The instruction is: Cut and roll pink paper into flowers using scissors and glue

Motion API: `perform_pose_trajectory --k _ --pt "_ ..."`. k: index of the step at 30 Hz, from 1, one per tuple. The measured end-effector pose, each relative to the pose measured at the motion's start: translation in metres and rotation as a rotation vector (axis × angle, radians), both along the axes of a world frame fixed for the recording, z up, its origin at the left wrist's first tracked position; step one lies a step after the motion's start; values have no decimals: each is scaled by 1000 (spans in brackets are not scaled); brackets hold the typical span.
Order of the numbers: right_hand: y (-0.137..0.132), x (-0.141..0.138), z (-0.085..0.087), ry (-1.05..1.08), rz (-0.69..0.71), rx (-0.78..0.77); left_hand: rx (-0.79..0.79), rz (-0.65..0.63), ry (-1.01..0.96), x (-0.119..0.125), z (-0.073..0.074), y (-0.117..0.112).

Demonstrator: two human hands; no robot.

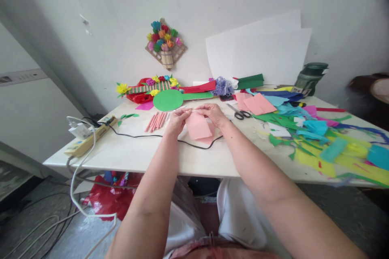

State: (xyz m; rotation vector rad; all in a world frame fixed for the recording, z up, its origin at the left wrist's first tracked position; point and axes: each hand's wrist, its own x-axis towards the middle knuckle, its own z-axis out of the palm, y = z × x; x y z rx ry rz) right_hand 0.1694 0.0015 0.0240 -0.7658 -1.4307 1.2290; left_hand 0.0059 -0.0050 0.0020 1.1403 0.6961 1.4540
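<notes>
A piece of pink paper (198, 126) hangs between my two hands over the middle of the table. My left hand (180, 119) pinches its upper left edge, and the fingers of my right hand (212, 113) are closed on the upper right edge. More pink paper shows just behind and below it. Several rolled pink paper sticks (156, 122) lie side by side to the left of my left hand. Black-handled scissors (242, 115) rest to the right of my right hand, near stacked pink sheets (259, 103).
Scraps of coloured paper (328, 145) cover the table's right side. A black cable (136, 135) crosses the front from a power strip (88, 136). Behind are a green paper disc (168, 100), purple yarn (224, 86) and a dark green bottle (310, 79). Paper flowers (164, 36) hang on the wall.
</notes>
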Motion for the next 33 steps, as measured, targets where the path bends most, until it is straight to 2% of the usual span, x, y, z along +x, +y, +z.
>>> perform_pose_trajectory --k 12,33 --pt "1 1 -4 45 49 24 14 -12 -24 1 2 -2" --pt "-1 1 -2 101 52 8 -30 -50 -90 -1 2 -2"
